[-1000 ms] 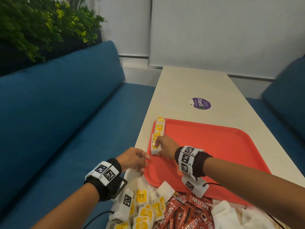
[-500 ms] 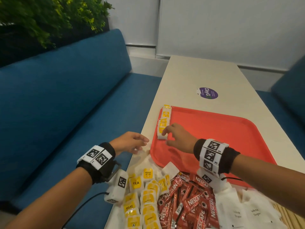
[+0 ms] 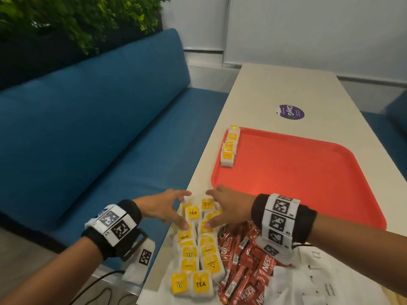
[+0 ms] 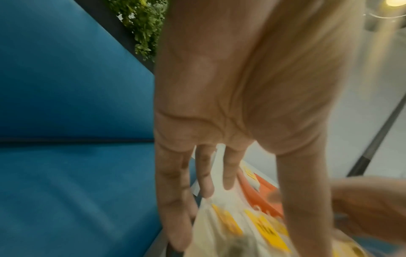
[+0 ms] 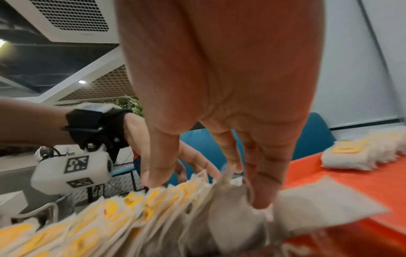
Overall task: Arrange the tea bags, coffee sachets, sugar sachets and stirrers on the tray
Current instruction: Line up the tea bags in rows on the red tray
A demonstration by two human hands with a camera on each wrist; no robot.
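Reaching, both hands (image 3: 161,206) (image 3: 229,208) spread over tea bags (image 3: 193,245)

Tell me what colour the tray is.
The tray is red-orange, clearest in the head view.

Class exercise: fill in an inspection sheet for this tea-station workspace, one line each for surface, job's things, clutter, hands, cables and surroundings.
Surface: pale table with a purple sticker.
Job's things: red tray holds a row of tea bags along its left edge; loose tea bags, coffee sachets and white sugar sachets lie on the table in front of it. Stirrers: not clearly seen.
Clutter: nothing seen.
Hands: left hand and right hand, fingers spread over the loose tea bags.
Cables: black cable below the left wrist.
Surroundings: blue bench, green plant.
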